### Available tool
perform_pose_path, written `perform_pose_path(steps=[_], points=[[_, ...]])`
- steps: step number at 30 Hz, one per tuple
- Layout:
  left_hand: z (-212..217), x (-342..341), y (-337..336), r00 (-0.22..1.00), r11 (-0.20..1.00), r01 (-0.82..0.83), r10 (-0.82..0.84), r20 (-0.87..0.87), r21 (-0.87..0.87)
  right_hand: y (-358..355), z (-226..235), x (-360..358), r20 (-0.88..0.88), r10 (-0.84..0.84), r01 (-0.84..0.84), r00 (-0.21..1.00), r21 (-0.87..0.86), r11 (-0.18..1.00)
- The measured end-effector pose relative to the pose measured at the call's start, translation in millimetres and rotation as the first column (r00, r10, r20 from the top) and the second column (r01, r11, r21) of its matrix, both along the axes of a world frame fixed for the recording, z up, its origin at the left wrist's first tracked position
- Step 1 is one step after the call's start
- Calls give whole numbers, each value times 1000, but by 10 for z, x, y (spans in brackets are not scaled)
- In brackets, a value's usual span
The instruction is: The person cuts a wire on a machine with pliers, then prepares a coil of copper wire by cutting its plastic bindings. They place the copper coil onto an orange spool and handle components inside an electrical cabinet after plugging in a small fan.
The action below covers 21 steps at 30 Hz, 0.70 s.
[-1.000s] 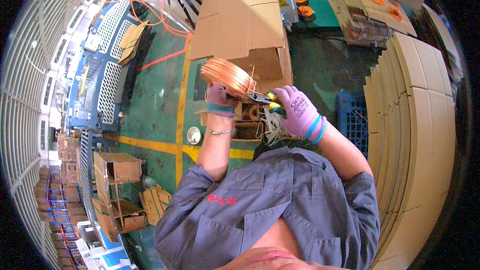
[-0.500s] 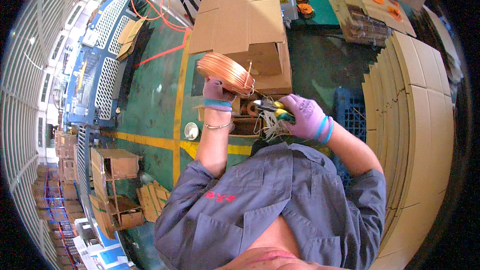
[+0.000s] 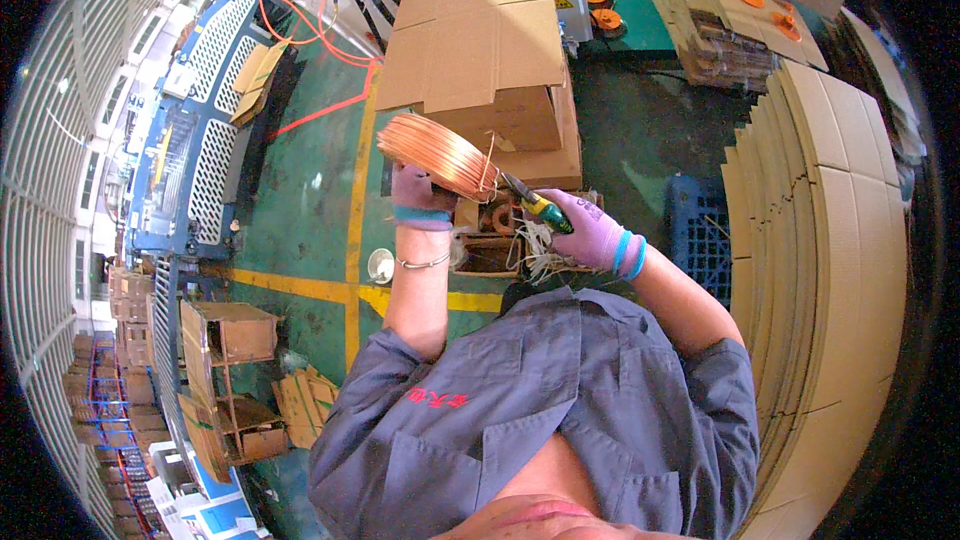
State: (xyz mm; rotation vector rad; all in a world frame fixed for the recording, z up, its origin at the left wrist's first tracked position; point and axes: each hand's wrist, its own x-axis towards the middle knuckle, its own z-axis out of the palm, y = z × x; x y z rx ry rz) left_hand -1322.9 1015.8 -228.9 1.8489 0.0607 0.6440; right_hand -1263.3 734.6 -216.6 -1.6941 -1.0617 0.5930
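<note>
Hold the coil steady in midair in front of the box, left hand clamped on its near side. With the right hand wrapped around the pliers, best nip squarely at the wire on the coil's right end, sparing the turns; cannot tell if touching. Read the coil's long axis as slanting from upper left to lower right, pliers' nose aimed up-left toward it.

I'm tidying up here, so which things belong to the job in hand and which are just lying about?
In hand:
- copper wire coil, left hand
- pliers, right hand

Apparently just lying about:
- white cup
- blue plastic pallet
- flattened cardboard
</note>
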Motion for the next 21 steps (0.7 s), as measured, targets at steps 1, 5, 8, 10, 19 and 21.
perform_pose_path(steps=[1, 5, 8, 10, 19, 21], points=[[34, -6, -18, 999, 989, -42, 46, -23, 144, -4, 1, -4, -13, 0, 0, 1000, 4, 1000], [44, 15, -70, 991, 803, 20, 62, 118, -595, 17, 18, -5, 32, -2, 3, 999, -23, 1000], [226, 58, -166, 981, 576, 31, 141, 136, -817, -33, 18, -4, 160, -63, 68, 985, -26, 997], [331, 51, -223, 966, 615, -36, 222, 130, -788, -9, 121, -10, 176, -74, 104, 982, -169, 980], [39, 42, -86, 991, 925, -37, 83, 106, -378, -154, 260, 128, 530, -47, 215, 847, -259, 942], [58, -7, -137, 999, 998, -42, 43, 20, -50, -235, 361, 250, 648, -20, 247, 761, -262, 933]])
